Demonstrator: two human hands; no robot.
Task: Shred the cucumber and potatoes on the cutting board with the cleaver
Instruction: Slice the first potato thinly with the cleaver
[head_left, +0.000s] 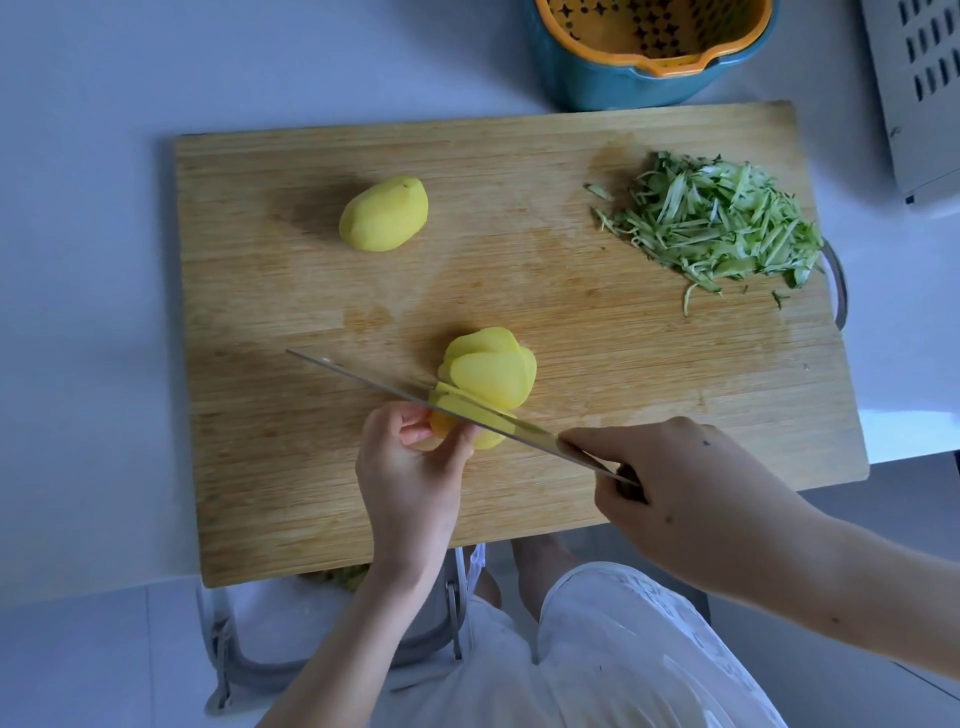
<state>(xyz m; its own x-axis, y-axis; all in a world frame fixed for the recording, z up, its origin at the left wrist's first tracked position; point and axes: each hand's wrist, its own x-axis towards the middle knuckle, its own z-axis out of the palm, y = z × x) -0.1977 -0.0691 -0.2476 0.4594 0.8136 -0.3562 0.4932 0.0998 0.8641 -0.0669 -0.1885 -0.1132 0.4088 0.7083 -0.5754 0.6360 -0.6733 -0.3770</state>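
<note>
A bamboo cutting board (519, 467) lies on the pale worktop (88, 260), its near edge overhanging the worktop's front edge. Near the board's near edge, toward the middle, the left hand (410, 478) is clenched on the uncut end of a peeled potato (447, 426), fingertips curled against it. The cleaver (441, 405) stands edge-down across that potato, blade running diagonally from the board's left-centre toward the near right. The right hand (675, 488) is closed around the cleaver's handle, forefinger stretched along the blade's spine. Just beyond the blade, touching it, a fan of yellow potato slices (493, 371) leans overlapped on the board. A second, whole peeled potato (384, 221) rests well apart toward the board's far left. At the board's far right corner lies a heap of shredded cucumber (722, 223), a few strands scattered at its near side. Past the board's far edge stands a blue bowl holding an orange colander (654, 36). A grey perforated rack (919, 93) sits at the worktop's far right corner.
</note>
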